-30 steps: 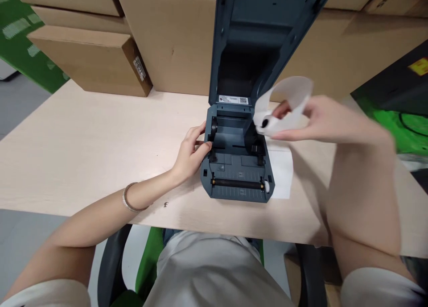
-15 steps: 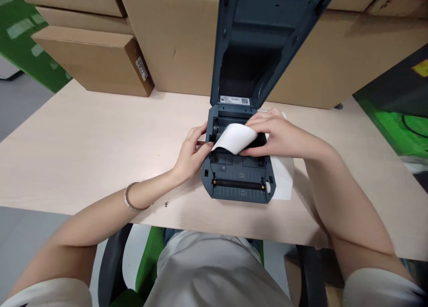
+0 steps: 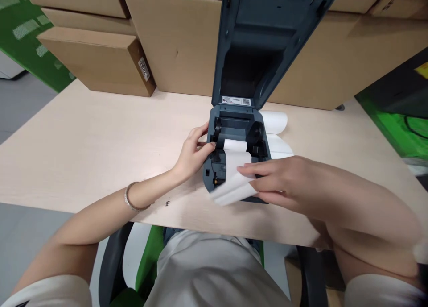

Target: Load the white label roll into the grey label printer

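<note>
A dark blue-grey label printer [image 3: 216,165] stands on the table with its lid [image 3: 264,19] raised. My left hand [image 3: 192,155] grips the printer's left side, thumb over the rim. A white paper strip [image 3: 236,162] comes out of the printer's middle and runs toward me over the front. My right hand [image 3: 284,182] holds the strip's loose end, which is blurred and bends to the left; the thumb is hidden. The strip covers most of the front roller. Behind it, two black roll holders [image 3: 256,132] show inside the bay.
Curled white paper [image 3: 274,122] lies right of the printer. Cardboard boxes [image 3: 177,48] line the table's back, with a smaller box [image 3: 93,61] at the left. The front table edge [image 3: 187,229] is near my body.
My right hand has moved from the printer's right rear toward the front, drawing the paper strip toward me over the roller. My left hand stays on the printer's side.
</note>
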